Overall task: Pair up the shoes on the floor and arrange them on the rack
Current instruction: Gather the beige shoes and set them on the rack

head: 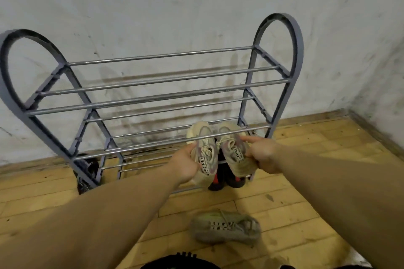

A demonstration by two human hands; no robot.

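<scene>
Left hand point(185, 167) grips one beige sneaker point(204, 155), right hand point(263, 155) its mate point(235, 155); toes seemingly on rack point(153, 98) shelf. Grey sneaker point(225, 228) on floor.

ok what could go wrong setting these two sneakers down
The shelves are thin bars with gaps, so the left beige sneaker or right beige sneaker could tip through onto the black and red shoes below when the left hand and right hand release. The grey shoe on the floor could trip the person.

Wooden floor point(306, 170): rack point(153, 97), grey sneaker point(225, 228); black-red pair point(218, 181) perhaps on lowest tier.
</scene>
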